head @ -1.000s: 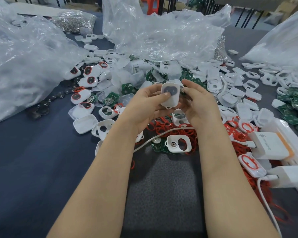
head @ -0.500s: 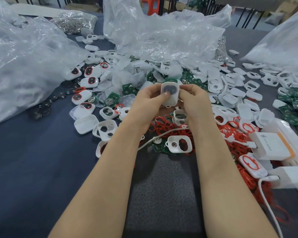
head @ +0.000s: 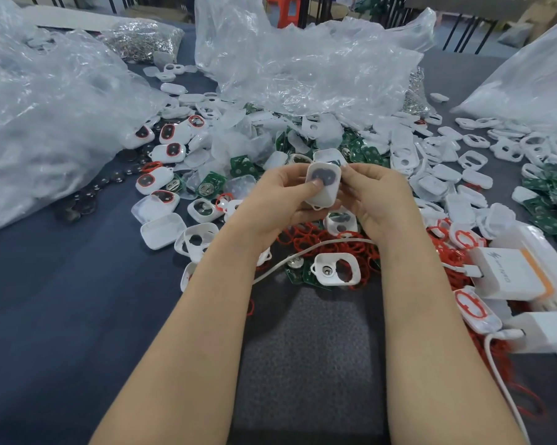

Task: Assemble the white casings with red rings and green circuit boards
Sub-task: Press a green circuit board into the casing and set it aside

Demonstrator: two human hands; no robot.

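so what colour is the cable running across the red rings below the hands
White: the thin cable, clearest in the head view.

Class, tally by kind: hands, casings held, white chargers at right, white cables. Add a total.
Hands: 2, left hand, right hand
Held casing: 1
Chargers: 2, upper charger, lower charger
Cables: 2, upper cable, lower cable
Total: 7

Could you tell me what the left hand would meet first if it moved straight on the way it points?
The left hand points at the white casing it grips; past that, probably the right hand.
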